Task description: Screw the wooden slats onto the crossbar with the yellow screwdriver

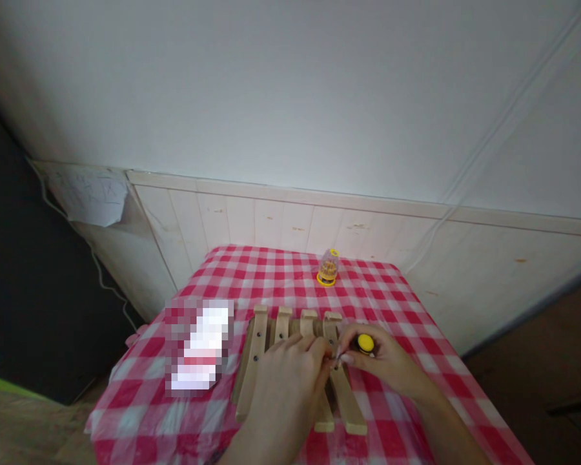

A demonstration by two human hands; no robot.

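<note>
A wooden slatted rack (259,349) lies flat on a table covered with a red-and-white checked cloth (281,278). My left hand (290,374) rests on the rack's middle slats, fingers curled and pinching near a slat. My right hand (377,358) is closed round a screwdriver with a yellow-capped handle (366,342), its tip pointing toward the left fingertips at the rack. Both hands meet over the rack's right side. What the left fingers pinch is too small to make out.
A small clear container with a yellow base (328,267) stands near the table's far edge. A blurred white and red object (201,345) lies left of the rack. A white panelled wall (290,219) runs behind the table.
</note>
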